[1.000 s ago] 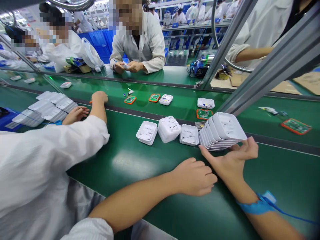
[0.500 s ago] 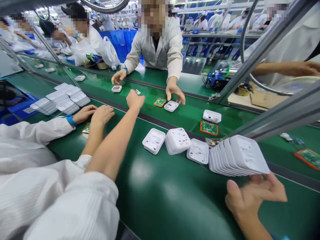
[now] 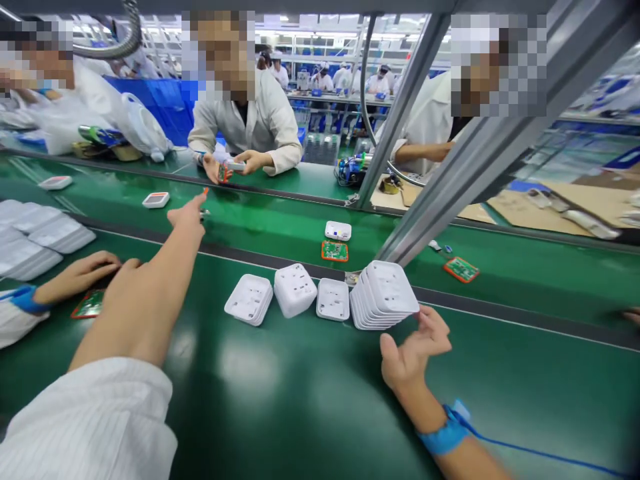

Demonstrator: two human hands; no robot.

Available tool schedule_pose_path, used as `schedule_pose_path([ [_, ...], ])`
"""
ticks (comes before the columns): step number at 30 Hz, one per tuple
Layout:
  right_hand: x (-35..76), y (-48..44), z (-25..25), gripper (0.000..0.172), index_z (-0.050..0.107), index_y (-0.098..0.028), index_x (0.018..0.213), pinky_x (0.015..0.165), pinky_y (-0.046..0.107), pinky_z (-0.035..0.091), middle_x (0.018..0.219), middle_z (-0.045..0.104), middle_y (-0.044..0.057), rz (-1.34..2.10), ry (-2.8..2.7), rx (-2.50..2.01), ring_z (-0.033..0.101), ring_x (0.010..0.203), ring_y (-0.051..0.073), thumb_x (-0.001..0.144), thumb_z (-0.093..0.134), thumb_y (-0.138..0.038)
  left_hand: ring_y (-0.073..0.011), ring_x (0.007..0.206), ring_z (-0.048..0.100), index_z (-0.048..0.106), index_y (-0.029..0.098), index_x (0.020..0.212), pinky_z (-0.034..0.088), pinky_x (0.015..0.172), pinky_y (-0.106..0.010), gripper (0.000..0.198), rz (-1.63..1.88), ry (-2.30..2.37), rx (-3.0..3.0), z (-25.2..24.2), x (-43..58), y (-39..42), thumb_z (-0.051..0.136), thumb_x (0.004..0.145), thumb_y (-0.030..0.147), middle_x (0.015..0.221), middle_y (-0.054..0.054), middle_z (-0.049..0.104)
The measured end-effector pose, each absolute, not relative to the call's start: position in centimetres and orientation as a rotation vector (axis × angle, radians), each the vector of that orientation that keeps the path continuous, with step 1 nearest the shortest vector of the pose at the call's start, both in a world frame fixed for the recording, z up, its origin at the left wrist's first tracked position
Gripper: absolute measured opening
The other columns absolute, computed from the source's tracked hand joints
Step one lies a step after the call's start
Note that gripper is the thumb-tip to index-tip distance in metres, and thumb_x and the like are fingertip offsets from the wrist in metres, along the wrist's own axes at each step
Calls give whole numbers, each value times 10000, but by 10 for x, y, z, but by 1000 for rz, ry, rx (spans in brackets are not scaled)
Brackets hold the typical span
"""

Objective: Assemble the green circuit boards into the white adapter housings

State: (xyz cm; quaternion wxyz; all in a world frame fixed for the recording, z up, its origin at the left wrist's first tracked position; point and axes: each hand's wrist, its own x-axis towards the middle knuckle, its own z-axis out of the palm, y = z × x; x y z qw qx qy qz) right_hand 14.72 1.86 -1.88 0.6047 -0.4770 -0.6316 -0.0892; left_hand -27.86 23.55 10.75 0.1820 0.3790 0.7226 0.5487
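Note:
My left hand (image 3: 187, 217) reaches over the green conveyor belt, fingers pinched together. A bit of orange and a small shiny piece show at its fingertips, too small to name. My right hand (image 3: 415, 347), with a blue wrist strap (image 3: 443, 430), has its thumb and fingers apart. Its fingertips are at the lower right edge of a leaning stack of white plastic casings (image 3: 387, 293). Left of this stack, a single-looking casing (image 3: 333, 300), a rounded white casing stack (image 3: 295, 290) and a low casing stack (image 3: 250, 299) stand in a row.
A green circuit board (image 3: 335, 251) and an open white casing (image 3: 338, 231) lie on the belt. Another board (image 3: 461, 269) lies farther right. A co-worker's hand (image 3: 83, 273) rests at left. Across, a person (image 3: 245, 127) holds parts. A metal post (image 3: 465, 170) slants above the belt.
The view has swung right. The person opposite has lifted a board and casing off the belt. My left hand stays out over the belt; my right hand stays beside the leaning stack.

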Motion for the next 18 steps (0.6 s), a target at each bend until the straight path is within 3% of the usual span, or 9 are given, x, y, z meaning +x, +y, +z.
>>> schedule_pose_path([
  [3, 145, 13, -20, 529, 331, -258, 1155, 884, 613, 440, 1137, 394, 103, -246, -1396, -1085, 474, 1091, 322, 767, 626, -464, -193, 977, 636, 507, 179, 934, 495, 795, -394, 303, 1699, 1819, 864, 152, -248, 220, 568, 981, 471, 944, -62, 651],
  [6, 138, 1, -19, 517, 384, -263, 1110, 796, 511, 473, 1060, 431, 74, -177, -1372, -933, 501, 989, 286, 731, 692, -433, -123, 861, 650, 502, 167, 963, 506, 760, -317, 317, 1791, 1586, 862, 176, -198, 170, 528, 998, 481, 951, -54, 647],
  [8, 131, -12, -10, 432, 438, -260, 1094, 702, 408, 479, 982, 512, 55, 134, -1451, -837, 547, 863, 242, 779, 697, -399, -131, 852, 674, 510, 180, 1001, 522, 743, -312, 325, 1824, 1490, 939, 170, -153, 114, 594, 954, 491, 983, -55, 673],
  [10, 126, -28, 6, 350, 468, -261, 1144, 635, 364, 485, 928, 615, 58, 672, -1468, -782, 594, 746, 217, 892, 607, -459, -177, 957, 694, 482, 210, 1103, 554, 831, -355, 491, 1919, 1325, 1147, 145, -107, 45, 754, 820, 504, 1062, -65, 695],
  [12, 125, -47, 26, 473, 449, -260, 1258, 637, 405, 529, 1001, 690, 107, 1185, -1282, -764, 662, 758, 246, 951, 457, -619, -230, 1075, 681, 479, 237, 1176, 549, 950, -421, 639, 1805, 1169, 1500, 111, -70, -24, 850, 711, 470, 1122, -75, 704],
  [14, 126, -65, 44, 637, 415, -261, 1329, 674, 459, 566, 1118, 701, 147, 1465, -1002, -816, 703, 839, 285, 897, 478, -726, -233, 1075, 680, 481, 271, 1255, 546, 980, -433, 689, 1610, 1149, 1696, 79, -48, -81, 860, 699, 422, 1156, -63, 697],
  [18, 131, -79, 52, 587, 505, -248, 1215, 680, 337, 570, 960, 727, 58, 1613, -692, -1069, 677, 735, 183, 769, 822, -459, -262, 991, 668, 485, 284, 1259, 560, 886, -453, 817, 1225, 1085, 2010, 39, -44, -125, 914, 566, 336, 1131, -60, 679],
])
